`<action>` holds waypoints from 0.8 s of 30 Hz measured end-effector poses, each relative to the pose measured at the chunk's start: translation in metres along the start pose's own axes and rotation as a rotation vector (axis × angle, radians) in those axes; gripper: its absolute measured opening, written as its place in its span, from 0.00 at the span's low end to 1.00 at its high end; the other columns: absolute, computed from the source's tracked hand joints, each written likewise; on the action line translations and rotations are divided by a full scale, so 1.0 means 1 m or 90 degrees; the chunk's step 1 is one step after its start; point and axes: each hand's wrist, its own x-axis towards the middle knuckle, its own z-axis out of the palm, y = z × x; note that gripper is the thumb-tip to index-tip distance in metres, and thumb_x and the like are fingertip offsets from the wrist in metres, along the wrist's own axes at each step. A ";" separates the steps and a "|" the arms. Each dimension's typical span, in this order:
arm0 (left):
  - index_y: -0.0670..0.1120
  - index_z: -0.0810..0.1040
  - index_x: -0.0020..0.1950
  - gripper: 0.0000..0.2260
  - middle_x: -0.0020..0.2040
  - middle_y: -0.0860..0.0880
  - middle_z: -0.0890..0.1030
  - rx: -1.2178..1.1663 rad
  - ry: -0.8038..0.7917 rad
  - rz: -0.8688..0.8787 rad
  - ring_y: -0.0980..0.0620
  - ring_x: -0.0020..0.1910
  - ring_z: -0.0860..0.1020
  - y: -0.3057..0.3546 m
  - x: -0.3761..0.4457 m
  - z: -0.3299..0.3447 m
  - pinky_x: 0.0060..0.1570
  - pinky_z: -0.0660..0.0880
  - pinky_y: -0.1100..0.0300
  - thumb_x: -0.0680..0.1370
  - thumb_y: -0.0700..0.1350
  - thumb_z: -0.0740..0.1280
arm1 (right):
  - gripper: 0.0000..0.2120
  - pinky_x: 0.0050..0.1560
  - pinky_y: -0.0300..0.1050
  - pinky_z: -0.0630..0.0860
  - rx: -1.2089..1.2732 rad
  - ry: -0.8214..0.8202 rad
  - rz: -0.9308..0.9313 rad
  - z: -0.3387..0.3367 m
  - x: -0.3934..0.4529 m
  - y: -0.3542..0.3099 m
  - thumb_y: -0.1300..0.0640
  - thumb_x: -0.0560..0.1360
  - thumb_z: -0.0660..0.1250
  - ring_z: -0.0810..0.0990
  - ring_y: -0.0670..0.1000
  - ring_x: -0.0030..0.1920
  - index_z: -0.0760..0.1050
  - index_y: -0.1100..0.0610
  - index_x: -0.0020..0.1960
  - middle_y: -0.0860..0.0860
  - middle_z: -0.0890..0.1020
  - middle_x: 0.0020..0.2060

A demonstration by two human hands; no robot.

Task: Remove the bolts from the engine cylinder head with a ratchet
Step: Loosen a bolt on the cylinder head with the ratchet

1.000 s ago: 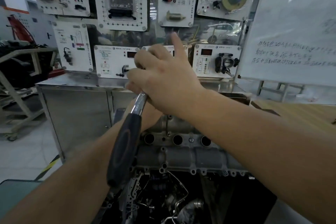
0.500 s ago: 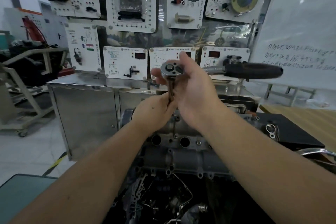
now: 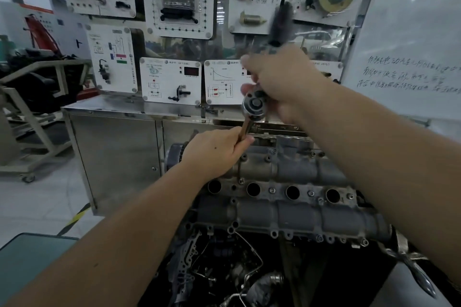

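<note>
Your left hand [image 3: 219, 149] pinched the slim metal extension bar [image 3: 244, 129] while your blurred right hand [image 3: 282, 82] gripped the chrome black-handled ratchet [image 3: 254, 106], handle towards one o'clock, at twelve o'clock above the grey cast cylinder head [image 3: 287, 197], apparently mid-loosening; next, probably another steady swing.

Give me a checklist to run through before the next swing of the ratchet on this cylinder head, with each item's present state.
1. Left hand grips the extension bar to steady it: ok.
2. Right hand holds the ratchet near its head: ok.
3. Socket seated on the bolt: cannot tell, the left hand hides it.
4. Ratchet handle free of the display panels behind: cannot tell, it is blurred.
5. Cylinder head top free of loose tools: ok.
</note>
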 end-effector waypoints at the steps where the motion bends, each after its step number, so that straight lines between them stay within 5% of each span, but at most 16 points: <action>1: 0.57 0.72 0.46 0.24 0.34 0.55 0.77 0.007 0.001 0.006 0.55 0.33 0.76 0.000 0.001 0.001 0.29 0.62 0.63 0.79 0.68 0.42 | 0.12 0.40 0.51 0.85 -0.177 -0.054 -0.050 0.002 -0.002 -0.006 0.59 0.80 0.67 0.81 0.49 0.35 0.72 0.60 0.61 0.53 0.77 0.44; 3: 0.58 0.68 0.41 0.21 0.33 0.56 0.75 0.010 -0.015 0.013 0.57 0.32 0.75 0.002 0.002 0.000 0.29 0.61 0.63 0.80 0.67 0.43 | 0.09 0.45 0.50 0.84 -0.533 -0.156 -0.179 0.011 -0.007 -0.019 0.59 0.80 0.65 0.80 0.49 0.40 0.72 0.59 0.59 0.52 0.79 0.46; 5: 0.59 0.63 0.36 0.17 0.31 0.57 0.73 -0.007 -0.025 -0.008 0.56 0.32 0.75 0.006 -0.003 -0.005 0.29 0.61 0.62 0.81 0.64 0.48 | 0.09 0.32 0.43 0.75 -0.812 -0.200 -0.324 0.026 -0.014 -0.024 0.60 0.80 0.63 0.76 0.46 0.36 0.71 0.52 0.60 0.48 0.78 0.41; 6: 0.59 0.62 0.35 0.16 0.31 0.56 0.73 -0.029 -0.023 -0.036 0.51 0.34 0.77 0.007 -0.006 -0.010 0.29 0.62 0.60 0.81 0.60 0.51 | 0.10 0.33 0.43 0.71 -0.915 -0.194 -0.394 0.035 -0.018 -0.023 0.60 0.80 0.63 0.74 0.46 0.34 0.71 0.49 0.58 0.46 0.75 0.38; 8: 0.57 0.72 0.38 0.13 0.40 0.46 0.81 -0.046 -0.050 -0.159 0.41 0.42 0.79 0.021 -0.006 -0.020 0.36 0.69 0.54 0.82 0.49 0.57 | 0.08 0.53 0.58 0.73 -1.025 -0.170 -0.535 0.047 -0.025 -0.013 0.60 0.79 0.64 0.75 0.49 0.37 0.74 0.47 0.53 0.45 0.73 0.35; 10: 0.42 0.79 0.49 0.09 0.48 0.36 0.80 0.063 0.085 -0.359 0.41 0.39 0.75 0.045 0.013 -0.021 0.42 0.71 0.53 0.79 0.34 0.60 | 0.08 0.69 0.79 0.53 -1.040 -0.159 -0.674 0.050 -0.031 0.010 0.55 0.81 0.64 0.78 0.53 0.52 0.78 0.44 0.55 0.42 0.78 0.39; 11: 0.38 0.79 0.51 0.13 0.48 0.34 0.78 0.030 -0.032 -0.405 0.41 0.40 0.74 0.058 0.008 -0.033 0.45 0.73 0.49 0.76 0.27 0.58 | 0.09 0.70 0.79 0.46 -1.027 -0.143 -0.727 0.048 -0.031 0.023 0.50 0.83 0.61 0.77 0.52 0.60 0.78 0.42 0.59 0.42 0.81 0.44; 12: 0.36 0.78 0.54 0.17 0.50 0.33 0.77 -0.042 -0.100 -0.408 0.38 0.43 0.76 0.068 0.008 -0.031 0.47 0.74 0.43 0.74 0.24 0.56 | 0.13 0.71 0.78 0.45 -0.981 -0.111 -0.770 0.043 -0.033 0.038 0.47 0.84 0.57 0.74 0.51 0.66 0.78 0.42 0.63 0.42 0.82 0.51; 13: 0.36 0.77 0.59 0.19 0.54 0.34 0.78 -0.023 -0.050 -0.448 0.35 0.48 0.77 0.075 0.011 -0.031 0.49 0.75 0.40 0.74 0.22 0.57 | 0.16 0.73 0.75 0.46 -0.872 -0.081 -0.792 0.039 -0.033 0.047 0.45 0.84 0.56 0.72 0.51 0.70 0.78 0.42 0.65 0.43 0.82 0.58; 15: 0.36 0.74 0.66 0.19 0.58 0.39 0.78 0.013 0.057 -0.466 0.41 0.55 0.79 0.066 0.002 -0.023 0.58 0.76 0.58 0.77 0.24 0.61 | 0.19 0.76 0.69 0.48 -0.609 -0.040 -0.735 0.034 -0.030 0.058 0.46 0.82 0.59 0.66 0.52 0.76 0.74 0.47 0.71 0.48 0.76 0.71; 17: 0.33 0.74 0.59 0.15 0.53 0.33 0.76 -0.127 0.045 -0.349 0.37 0.47 0.74 0.045 -0.017 -0.024 0.49 0.70 0.72 0.82 0.34 0.49 | 0.23 0.80 0.60 0.47 -0.443 -0.062 -0.566 0.031 -0.027 0.065 0.49 0.83 0.57 0.55 0.46 0.79 0.59 0.48 0.78 0.45 0.61 0.78; 18: 0.34 0.75 0.55 0.21 0.54 0.27 0.75 -0.138 0.181 -0.290 0.33 0.44 0.71 0.047 -0.012 -0.022 0.47 0.69 0.68 0.82 0.40 0.43 | 0.25 0.80 0.53 0.51 -0.303 -0.090 -0.509 0.029 -0.028 0.070 0.50 0.83 0.58 0.56 0.43 0.79 0.57 0.49 0.79 0.41 0.60 0.77; 19: 0.35 0.76 0.53 0.25 0.51 0.25 0.76 -0.230 0.117 -0.233 0.28 0.48 0.73 0.047 -0.007 -0.031 0.41 0.71 0.64 0.81 0.46 0.42 | 0.25 0.78 0.45 0.58 -0.139 -0.111 -0.463 0.027 -0.030 0.076 0.51 0.82 0.59 0.60 0.38 0.76 0.59 0.48 0.78 0.37 0.64 0.74; 21: 0.46 0.72 0.41 0.20 0.33 0.43 0.76 -0.096 0.117 -0.072 0.35 0.40 0.80 0.023 -0.009 -0.023 0.32 0.67 0.54 0.80 0.54 0.47 | 0.21 0.72 0.35 0.65 0.054 -0.134 -0.331 0.021 -0.033 0.082 0.44 0.82 0.56 0.67 0.32 0.70 0.67 0.42 0.74 0.31 0.72 0.68; 22: 0.51 0.66 0.37 0.16 0.28 0.54 0.69 -0.037 0.137 -0.037 0.41 0.31 0.76 0.016 -0.005 -0.015 0.28 0.62 0.57 0.80 0.57 0.49 | 0.20 0.73 0.41 0.66 0.113 -0.145 -0.251 0.018 -0.032 0.083 0.39 0.81 0.54 0.70 0.37 0.70 0.72 0.40 0.70 0.36 0.75 0.69; 24: 0.56 0.58 0.38 0.14 0.26 0.59 0.62 -0.034 0.128 -0.017 0.48 0.25 0.69 0.001 -0.002 -0.004 0.26 0.61 0.61 0.80 0.61 0.49 | 0.22 0.70 0.54 0.72 0.240 -0.133 -0.119 0.015 -0.021 0.077 0.36 0.79 0.55 0.80 0.52 0.65 0.81 0.45 0.60 0.53 0.82 0.63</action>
